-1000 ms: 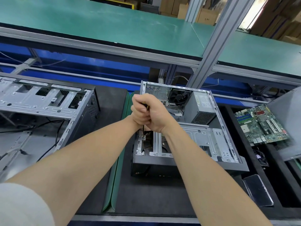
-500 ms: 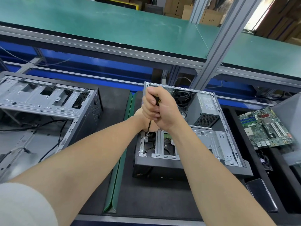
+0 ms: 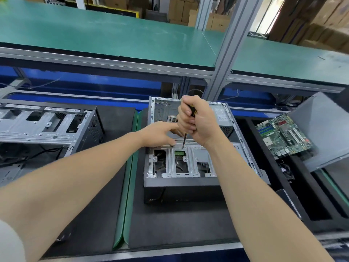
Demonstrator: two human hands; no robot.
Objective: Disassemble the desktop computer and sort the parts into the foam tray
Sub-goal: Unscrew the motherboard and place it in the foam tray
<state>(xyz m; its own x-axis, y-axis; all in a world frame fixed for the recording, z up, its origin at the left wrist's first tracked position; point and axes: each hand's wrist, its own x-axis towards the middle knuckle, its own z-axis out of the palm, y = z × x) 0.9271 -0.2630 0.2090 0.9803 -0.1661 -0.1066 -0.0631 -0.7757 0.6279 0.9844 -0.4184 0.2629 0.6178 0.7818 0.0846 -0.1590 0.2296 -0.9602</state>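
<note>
An open desktop case (image 3: 181, 178) lies on its side on the black mat in front of me. My right hand (image 3: 196, 120) is fisted round a black-and-yellow screwdriver (image 3: 185, 138) held upright, its tip on the metal drive cage (image 3: 190, 163) beside a small green board. My left hand (image 3: 160, 134) lies at the cage's far edge with fingers spread, its fingertips next to the screwdriver shaft. A power supply (image 3: 223, 118) sits in the case's far right corner, partly hidden by my right hand. A green motherboard (image 3: 283, 136) rests in the black foam tray (image 3: 321, 208) at the right.
A second empty case (image 3: 47, 125) with loose cables lies at the left. A green divider strip (image 3: 126, 186) runs between the two mats. A grey side panel (image 3: 324, 129) leans over the tray at the right. A grey post (image 3: 224, 53) and green shelf stand behind.
My left hand has let go of the screwdriver and spread onto the cage. The screwdriver tip has shifted right along the cage.
</note>
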